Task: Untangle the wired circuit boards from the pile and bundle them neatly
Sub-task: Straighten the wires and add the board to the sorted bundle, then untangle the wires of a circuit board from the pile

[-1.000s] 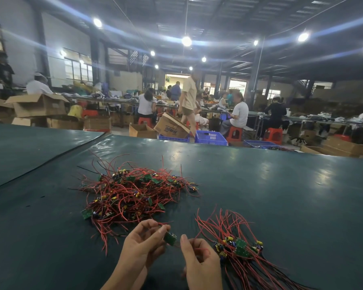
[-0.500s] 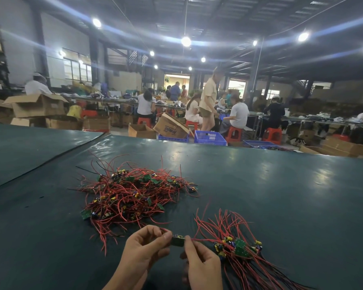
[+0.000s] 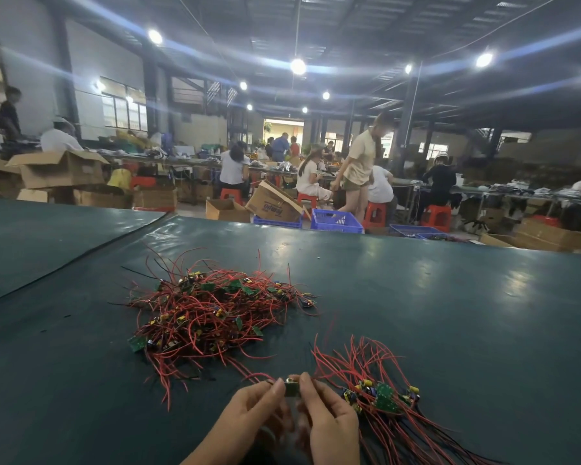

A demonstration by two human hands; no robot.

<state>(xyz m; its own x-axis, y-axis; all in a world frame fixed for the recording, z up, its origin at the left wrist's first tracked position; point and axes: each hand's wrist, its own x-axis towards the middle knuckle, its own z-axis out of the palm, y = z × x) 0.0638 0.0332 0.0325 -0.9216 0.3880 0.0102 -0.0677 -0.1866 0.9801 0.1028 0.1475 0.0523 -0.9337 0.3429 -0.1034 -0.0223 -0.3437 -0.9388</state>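
Both hands meet low over the dark green table (image 3: 467,313), and between them sits one small green circuit board (image 3: 292,389). The left hand (image 3: 249,416) pinches its left edge with thumb and forefinger curled in. The right hand (image 3: 329,424) grasps the right edge the same way. The board is mostly covered by the fingertips, so I can make out only a sliver of green and a glint of a part on top. A red wire runs from it up and left toward the pile, though where it ends among the others I cannot tell. The lower fingers of both hands blur together underneath, and both wrists are cut off at the bottom edge.

The tangled pile (image 3: 208,313) lies on the table beyond the left hand, a knot of red wires with green boards and yellow parts poking out. How many boards it holds is impossible to count. Just to the right of the right hand lies the sorted bundle (image 3: 383,396), its boards gathered together and its red and black wires fanning up and trailing down off the bottom edge.

Past the table's far edge stand open cardboard boxes (image 3: 59,169), a blue crate (image 3: 336,220) and red stools (image 3: 436,218). A person in a beige top (image 3: 359,162) stands among seated workers, whose benches are too far and too dim to read.
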